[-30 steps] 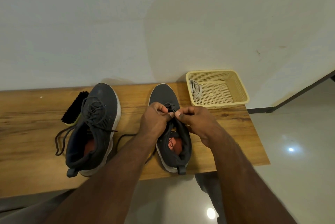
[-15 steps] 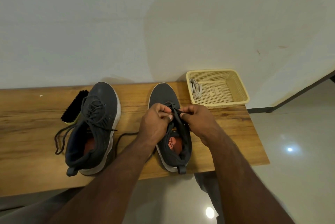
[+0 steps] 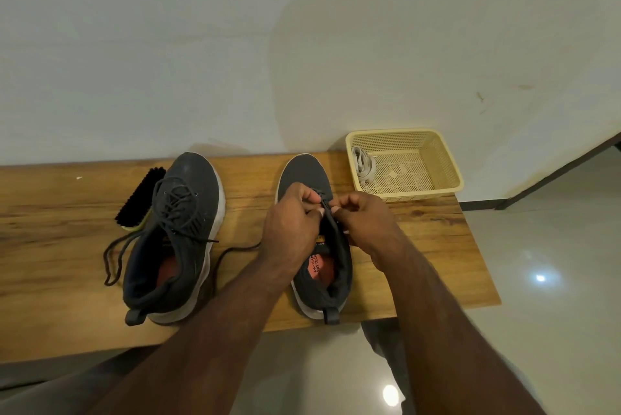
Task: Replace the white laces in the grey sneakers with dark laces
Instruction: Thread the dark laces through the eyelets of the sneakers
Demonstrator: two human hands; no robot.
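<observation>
Two grey sneakers stand on a wooden bench point(image 3: 60, 263), toes toward the wall. The left sneaker point(image 3: 181, 233) is threaded with a dark lace whose loose ends trail off its left side. Over the tongue of the right sneaker point(image 3: 305, 172), my left hand point(image 3: 292, 226) and my right hand point(image 3: 364, 219) each pinch a dark lace point(image 3: 235, 251) at the eyelets. One end of that lace runs out to the left across the bench. My fingers hide the eyelets. White laces point(image 3: 363, 164) lie bundled in a cream basket point(image 3: 433, 159).
A black shoe brush point(image 3: 139, 199) lies behind the left sneaker near the wall. The basket sits at the bench's back right corner. Glossy tiled floor point(image 3: 554, 280) lies past the bench's right end and front edge.
Both hands have shifted slightly toward the toe of the right sneaker, still pinching the dark lace. The left sneaker and basket have not moved.
</observation>
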